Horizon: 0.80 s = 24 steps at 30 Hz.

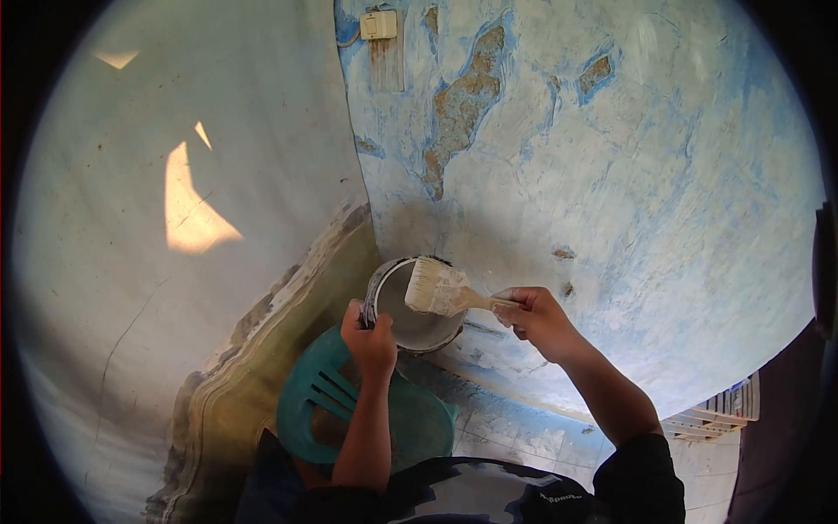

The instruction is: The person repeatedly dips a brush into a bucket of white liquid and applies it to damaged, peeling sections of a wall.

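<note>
My left hand [372, 339] grips the rim of a round paint bucket [397, 336], its fingers closed over the left edge. The inside of the bucket looks greyish-white. In my right hand [534, 316] is a wide paintbrush [447, 290], held by its handle. The brush lies roughly level over the bucket's opening, bristles pointing left and coated in whitish paint. Part of the bucket's far rim is hidden behind the bristles.
A green plastic chair [327, 393] stands below the bucket. Ahead, the blue-white wall [628, 210] has peeling patches and a light switch [379, 24]. Another wall [218, 288] rises at left. A slatted wooden piece [720, 412] sits at lower right on the tiled floor [515, 432].
</note>
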Tool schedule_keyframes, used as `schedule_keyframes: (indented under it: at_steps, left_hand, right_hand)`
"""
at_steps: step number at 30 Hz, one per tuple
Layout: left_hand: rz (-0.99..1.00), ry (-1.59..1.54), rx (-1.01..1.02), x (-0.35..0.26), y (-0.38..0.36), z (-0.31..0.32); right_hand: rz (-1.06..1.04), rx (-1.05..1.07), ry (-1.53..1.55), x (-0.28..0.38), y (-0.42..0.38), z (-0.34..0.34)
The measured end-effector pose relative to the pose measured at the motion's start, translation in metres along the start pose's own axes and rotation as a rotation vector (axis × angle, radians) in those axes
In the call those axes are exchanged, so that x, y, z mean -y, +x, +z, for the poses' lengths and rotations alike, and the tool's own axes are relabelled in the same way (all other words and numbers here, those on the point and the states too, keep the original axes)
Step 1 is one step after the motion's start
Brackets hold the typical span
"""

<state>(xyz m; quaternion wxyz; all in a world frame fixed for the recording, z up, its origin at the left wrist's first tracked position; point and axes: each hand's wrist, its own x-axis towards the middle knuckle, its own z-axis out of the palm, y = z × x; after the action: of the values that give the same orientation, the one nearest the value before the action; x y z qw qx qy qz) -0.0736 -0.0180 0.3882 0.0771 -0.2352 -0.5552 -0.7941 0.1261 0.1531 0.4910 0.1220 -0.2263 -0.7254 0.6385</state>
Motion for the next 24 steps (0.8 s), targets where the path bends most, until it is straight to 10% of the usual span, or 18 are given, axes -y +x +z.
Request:
schedule_keyframes:
  at_steps: [19,24]
  left_hand:
    - [-0.212,-0.034,0.016,0.021,0.029,0.007]
    - [-0.255,-0.049,0.044,0.029,0.043,0.016]
  right_hand:
    - [0.034,0.312,0.553,-0.039,0.044,-0.002]
    - [-0.476,-0.17,-0.536,-0.008,0.053,0.004]
